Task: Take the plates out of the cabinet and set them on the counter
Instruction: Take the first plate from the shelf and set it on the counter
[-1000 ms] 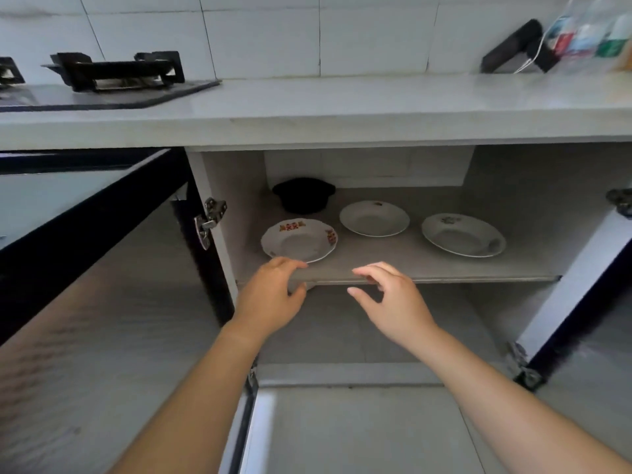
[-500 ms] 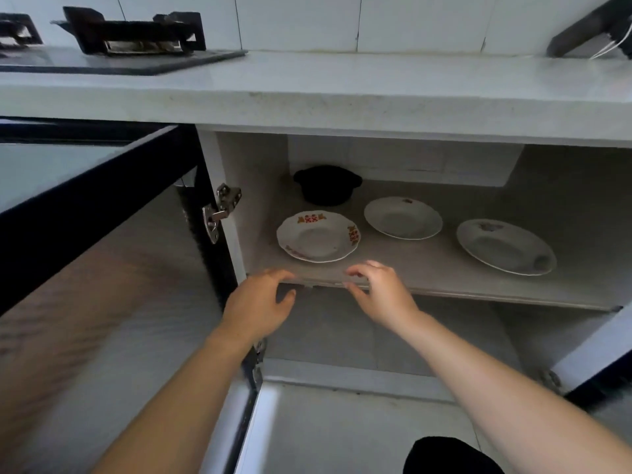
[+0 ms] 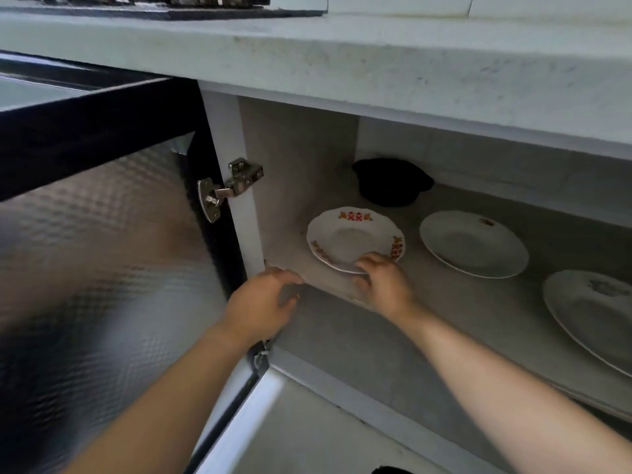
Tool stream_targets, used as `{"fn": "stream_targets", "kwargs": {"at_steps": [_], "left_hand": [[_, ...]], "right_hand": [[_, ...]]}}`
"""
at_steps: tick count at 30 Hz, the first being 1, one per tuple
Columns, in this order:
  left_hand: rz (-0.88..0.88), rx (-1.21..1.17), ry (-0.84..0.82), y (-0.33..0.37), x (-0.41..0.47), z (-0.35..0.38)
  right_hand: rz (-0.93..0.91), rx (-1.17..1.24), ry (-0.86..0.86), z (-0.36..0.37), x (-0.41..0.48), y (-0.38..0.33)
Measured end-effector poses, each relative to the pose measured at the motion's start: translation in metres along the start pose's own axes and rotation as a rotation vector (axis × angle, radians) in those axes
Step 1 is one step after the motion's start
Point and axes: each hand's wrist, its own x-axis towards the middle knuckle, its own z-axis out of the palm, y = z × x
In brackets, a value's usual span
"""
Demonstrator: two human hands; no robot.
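In the head view the cabinet (image 3: 297, 165) under the pale counter (image 3: 376, 63) stands open, its door (image 3: 85, 268) swung out to the left on a metal hinge (image 3: 229, 188). Three plates lie flat-looking and apart from one another on the upper shelf (image 3: 444, 302): a red-patterned plate (image 3: 355, 239) at the left front, a white plate (image 3: 473, 244) with a small mark on its rim to its right, and a grey-patterned plate (image 3: 595, 313) at the far right, cut by the frame edge. A black pot (image 3: 391, 183) sits behind the first two. The right hand (image 3: 384, 282) reaches in and pinches the near rim of the red-patterned plate, fingers (image 3: 372, 263) curled over the edge. The left hand (image 3: 263, 302) holds nothing; its loosely curved fingers hover at the shelf's front edge, beside the cabinet's left wall. A dark stove top (image 3: 136, 5) shows on the counter above.
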Motion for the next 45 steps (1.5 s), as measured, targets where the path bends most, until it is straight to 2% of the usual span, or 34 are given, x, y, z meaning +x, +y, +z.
{"fn": "stream_targets", "kwargs": {"at_steps": [5, 13, 17, 22, 29, 33, 37, 41, 45], "left_hand": [[-0.061, 0.009, 0.010, 0.013, 0.008, 0.010], [-0.100, -0.130, 0.086, 0.006, 0.025, 0.048], [-0.101, -0.215, 0.205, -0.008, 0.033, 0.059], [-0.141, -0.298, 0.203, -0.017, 0.051, 0.069], [-0.183, -0.434, 0.219, 0.005, 0.067, 0.079], [-0.203, -0.437, 0.223, 0.009, 0.069, 0.078], [-0.273, -0.666, 0.210, 0.019, 0.068, 0.073], [-0.331, -0.849, 0.201, 0.026, 0.067, 0.072], [-0.369, -0.924, 0.198, 0.026, 0.068, 0.071]], "right_hand": [[-0.040, 0.003, 0.007, 0.003, 0.004, 0.010], [-0.187, 0.036, 0.183, 0.017, -0.001, 0.025], [-0.201, 0.090, 0.203, 0.017, -0.011, 0.033], [-0.220, 0.080, 0.226, 0.013, -0.029, 0.039], [-0.223, 0.123, 0.241, 0.009, -0.051, 0.048], [-0.108, 0.231, 0.339, 0.005, -0.050, 0.050], [0.110, 0.332, 0.481, 0.005, -0.039, 0.057], [0.290, 0.440, 0.459, 0.010, -0.032, 0.061], [0.370, 0.721, 0.445, 0.013, -0.031, 0.059]]}}
